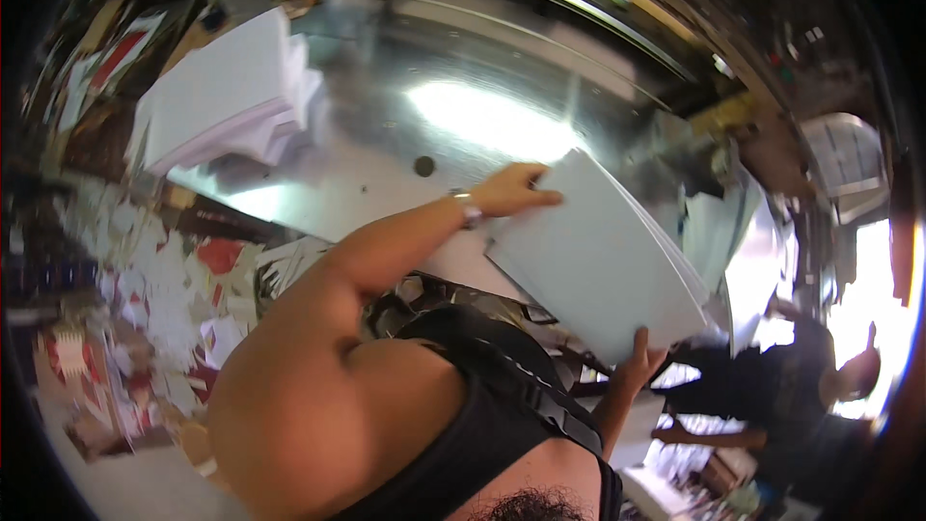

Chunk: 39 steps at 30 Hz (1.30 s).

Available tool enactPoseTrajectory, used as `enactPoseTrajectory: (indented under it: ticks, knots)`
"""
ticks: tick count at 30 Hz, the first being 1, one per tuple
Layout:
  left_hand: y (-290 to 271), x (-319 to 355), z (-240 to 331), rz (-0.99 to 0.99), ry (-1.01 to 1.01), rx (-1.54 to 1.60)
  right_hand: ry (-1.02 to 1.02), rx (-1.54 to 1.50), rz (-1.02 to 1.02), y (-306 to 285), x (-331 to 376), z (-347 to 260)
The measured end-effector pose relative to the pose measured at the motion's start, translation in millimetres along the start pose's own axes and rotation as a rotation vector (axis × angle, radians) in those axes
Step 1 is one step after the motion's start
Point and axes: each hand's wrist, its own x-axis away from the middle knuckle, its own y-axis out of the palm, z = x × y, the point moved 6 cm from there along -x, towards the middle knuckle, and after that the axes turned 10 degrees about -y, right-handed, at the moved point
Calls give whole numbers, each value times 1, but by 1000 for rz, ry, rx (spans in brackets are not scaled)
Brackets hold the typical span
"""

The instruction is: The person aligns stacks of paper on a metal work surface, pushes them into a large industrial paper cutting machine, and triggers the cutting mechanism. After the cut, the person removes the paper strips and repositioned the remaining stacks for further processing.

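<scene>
Both my hands hold a stack of white paper sheets (603, 256), tilted over the front right part of a shiny metal table (376, 198). My left hand (516, 191) grips its upper left edge, thumb on top and fingers reaching round the far corner. At the near lower corner, my right hand (639, 362) has its thumb on the top sheet, while its other fingers are hidden underneath. The sheets fan slightly apart along their right side. A second, thicker pile of white paper (227, 92) lies on the table's left end, its edges uneven.
Behind the table runs a long metal machine bar (540, 34). Paper scraps (164, 260) litter the floor at left. More large sheets (752, 251) hang or stand at right. Another person (772, 376) in dark clothes is close by at lower right.
</scene>
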Motion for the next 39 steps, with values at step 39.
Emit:
enactPoseTrajectory:
  ticks: [39]
  knots:
    - [-25,114,-63,513,328,-126,-98,615,-734,46,-19,48]
